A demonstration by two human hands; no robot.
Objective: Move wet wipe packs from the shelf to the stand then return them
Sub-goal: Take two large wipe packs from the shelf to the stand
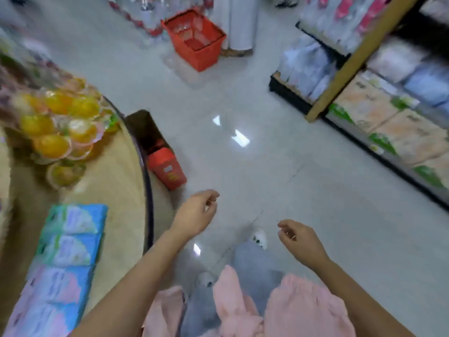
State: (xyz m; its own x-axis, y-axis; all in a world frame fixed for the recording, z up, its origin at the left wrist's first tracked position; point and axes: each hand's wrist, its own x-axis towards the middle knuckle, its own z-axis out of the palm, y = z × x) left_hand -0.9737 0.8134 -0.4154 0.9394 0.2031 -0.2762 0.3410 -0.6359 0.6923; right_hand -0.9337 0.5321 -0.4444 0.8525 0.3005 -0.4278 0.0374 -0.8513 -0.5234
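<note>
Several wet wipe packs (70, 234), blue, green and pink, lie in a row on the round wooden stand (116, 181) at the lower left. The shelf (340, 76) at the right holds more soft packs in blue, pink and peach. My left hand (196, 212) hangs over the floor just right of the stand's edge, fingers loosely curled and holding nothing. My right hand (298, 237) floats over the floor in mid-frame, also loosely curled with nothing in it. The view is blurred by motion.
Cups of orange jelly (58, 122) are piled on the stand's far side. A brown box with a red carton (165, 166) stands on the floor against the stand. A red shopping basket (196, 40) sits farther off, beside a person's legs (240, 23).
</note>
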